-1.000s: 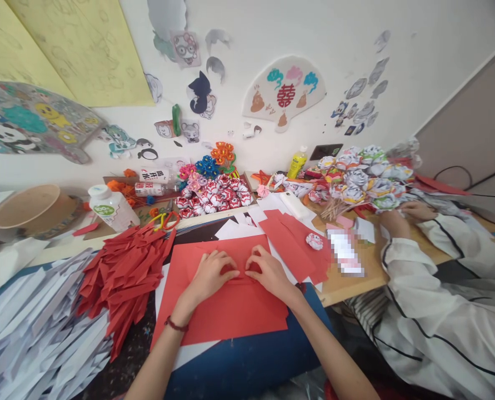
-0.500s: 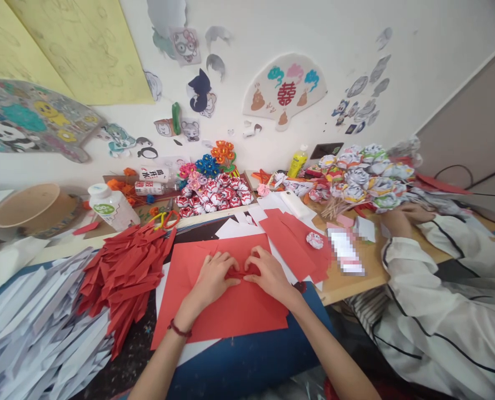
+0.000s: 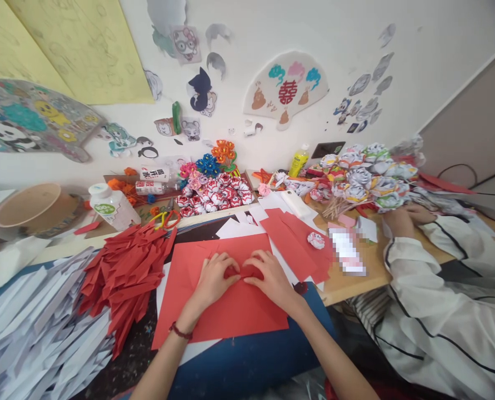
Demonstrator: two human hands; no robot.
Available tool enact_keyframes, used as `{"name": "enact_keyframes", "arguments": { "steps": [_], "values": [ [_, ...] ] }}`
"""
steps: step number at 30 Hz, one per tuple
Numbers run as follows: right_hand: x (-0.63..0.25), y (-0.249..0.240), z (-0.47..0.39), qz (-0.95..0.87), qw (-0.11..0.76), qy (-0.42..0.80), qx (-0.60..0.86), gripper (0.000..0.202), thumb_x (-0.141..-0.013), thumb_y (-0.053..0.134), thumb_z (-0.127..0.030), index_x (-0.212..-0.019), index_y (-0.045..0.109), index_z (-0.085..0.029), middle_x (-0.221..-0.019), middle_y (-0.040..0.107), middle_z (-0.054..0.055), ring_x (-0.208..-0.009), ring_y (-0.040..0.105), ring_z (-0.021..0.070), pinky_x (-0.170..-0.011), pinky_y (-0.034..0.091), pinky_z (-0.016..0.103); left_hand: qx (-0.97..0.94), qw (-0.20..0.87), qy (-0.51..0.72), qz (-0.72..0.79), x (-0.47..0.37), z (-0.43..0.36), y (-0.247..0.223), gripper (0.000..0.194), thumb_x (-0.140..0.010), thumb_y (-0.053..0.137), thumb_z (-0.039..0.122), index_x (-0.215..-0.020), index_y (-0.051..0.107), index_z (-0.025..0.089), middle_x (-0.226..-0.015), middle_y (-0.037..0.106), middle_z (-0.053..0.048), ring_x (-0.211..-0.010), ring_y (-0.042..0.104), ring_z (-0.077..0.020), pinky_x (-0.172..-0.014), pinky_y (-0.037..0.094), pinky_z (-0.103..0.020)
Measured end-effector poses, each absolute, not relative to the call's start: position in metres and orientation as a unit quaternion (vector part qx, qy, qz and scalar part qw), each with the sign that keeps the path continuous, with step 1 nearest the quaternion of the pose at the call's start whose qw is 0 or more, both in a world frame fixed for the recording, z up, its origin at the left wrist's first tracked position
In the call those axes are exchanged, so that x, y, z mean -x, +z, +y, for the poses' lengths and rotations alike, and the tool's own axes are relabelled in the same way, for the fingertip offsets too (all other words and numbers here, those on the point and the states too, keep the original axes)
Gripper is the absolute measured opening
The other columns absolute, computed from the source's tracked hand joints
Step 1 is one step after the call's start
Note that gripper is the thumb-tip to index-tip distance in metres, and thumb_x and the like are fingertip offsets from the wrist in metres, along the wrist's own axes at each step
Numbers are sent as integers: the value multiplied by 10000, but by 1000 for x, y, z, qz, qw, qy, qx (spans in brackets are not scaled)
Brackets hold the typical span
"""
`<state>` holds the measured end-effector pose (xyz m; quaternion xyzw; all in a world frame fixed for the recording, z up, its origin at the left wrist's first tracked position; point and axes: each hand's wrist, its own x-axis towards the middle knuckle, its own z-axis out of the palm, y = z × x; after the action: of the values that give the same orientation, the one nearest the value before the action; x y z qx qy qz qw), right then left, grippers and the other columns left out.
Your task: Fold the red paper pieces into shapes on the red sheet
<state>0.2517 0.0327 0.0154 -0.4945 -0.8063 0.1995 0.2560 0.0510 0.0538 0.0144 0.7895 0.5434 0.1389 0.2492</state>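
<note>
Large red paper sheets [image 3: 247, 311] lie in front of me on a blue surface. Over them, my left hand [image 3: 217, 276], with a dark red bracelet at its wrist, pinches the left part of a small folded red paper strip. The right part of that strip is between the curled fingers of my right hand [image 3: 268, 275]. Both hands' fingertips almost meet in the middle. The strip is mostly hidden by the fingers, red on red. A heap of folded red strips [image 3: 126, 272] lies left of the sheets.
Folded white strips [image 3: 43, 322] fill the lower left. Behind stand a white bottle [image 3: 111, 208], red-and-white paper flowers [image 3: 218, 194] and a yellow bottle [image 3: 299, 161]. More red sheets [image 3: 293, 244] lie at right, near a person's white sleeve [image 3: 418, 278].
My fingertips have come closer together over the red strip, and my thumbs now nearly touch. The hands stay over the same part of the red sheets.
</note>
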Motion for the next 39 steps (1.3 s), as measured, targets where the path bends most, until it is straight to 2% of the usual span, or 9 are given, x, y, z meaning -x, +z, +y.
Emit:
{"name": "enact_keyframes", "arguments": {
  "steps": [3, 7, 13, 20, 25, 28, 33, 39],
  "values": [
    [-249, 5, 26, -823, 279, 181, 461, 126, -903, 627, -220, -1008, 690, -249, -1032, 625, 47, -977, 543, 214, -860, 461, 375, -801, 247, 162, 520, -48, 52, 14, 112, -858, 631, 367, -892, 685, 275, -966, 641, -8, -927, 530, -201, -855, 335, -371],
    [-246, -11, 22, -825, 308, 146, 452, 186, -954, 536, -190, -993, 713, -229, -936, 652, 55, -928, 543, 213, -797, 471, 371, -827, 226, 184, 480, -44, 42, 12, 172, -909, 564, 373, -942, 714, 296, -987, 648, -20, -910, 537, -190, -831, 362, -352],
    [-244, -12, 23, -863, 264, 64, 426, 273, -998, 426, -168, -1048, 694, -177, -926, 660, 80, -907, 530, 223, -789, 438, 372, -862, 98, 145, 475, -45, 27, 13, 298, -982, 407, 274, -1019, 703, 275, -1025, 642, -51, -945, 510, -214, -789, 350, -374],
    [-243, -3, 47, -875, 205, 7, 439, 270, -992, 415, -151, -1100, 662, -167, -998, 640, 95, -920, 517, 235, -815, 422, 381, -872, 10, 102, 478, -50, 49, 19, 322, -989, 366, 245, -1072, 677, 263, -1054, 643, -73, -955, 493, -234, -764, 319, -392],
    [-244, -2, 57, -882, 210, 29, 422, 176, -964, 521, -242, -976, 684, -179, -953, 625, 75, -877, 528, 215, -763, 439, 349, -884, 4, 91, 458, -49, 53, 18, 276, -983, 398, 273, -1057, 662, 239, -1048, 642, -76, -969, 504, -234, -783, 324, -392],
    [-246, -2, 60, -888, 214, 33, 407, 143, -931, 579, -266, -964, 688, -180, -961, 624, 70, -873, 528, 210, -744, 439, 342, -884, -6, 98, 456, -47, 51, 14, 264, -976, 425, 324, -1096, 643, 236, -1087, 637, -78, -996, 505, -241, -798, 324, -399],
    [-245, 0, 67, -879, 227, 36, 418, 185, -962, 529, -260, -941, 702, -199, -904, 617, 63, -849, 523, 200, -739, 421, 335, -878, -3, 110, 467, -46, 55, 10, 274, -983, 399, 280, -1108, 641, 249, -1084, 635, -78, -1004, 500, -239, -805, 331, -396],
    [-241, -3, 69, -865, 215, 23, 452, 231, -981, 479, -192, -898, 695, -193, -868, 590, 61, -829, 512, 198, -726, 404, 334, -838, 64, 174, 514, -46, 60, 5, 283, -979, 413, 304, -989, 689, 238, -1065, 638, -63, -975, 503, -218, -781, 347, -370]
  ]
}}
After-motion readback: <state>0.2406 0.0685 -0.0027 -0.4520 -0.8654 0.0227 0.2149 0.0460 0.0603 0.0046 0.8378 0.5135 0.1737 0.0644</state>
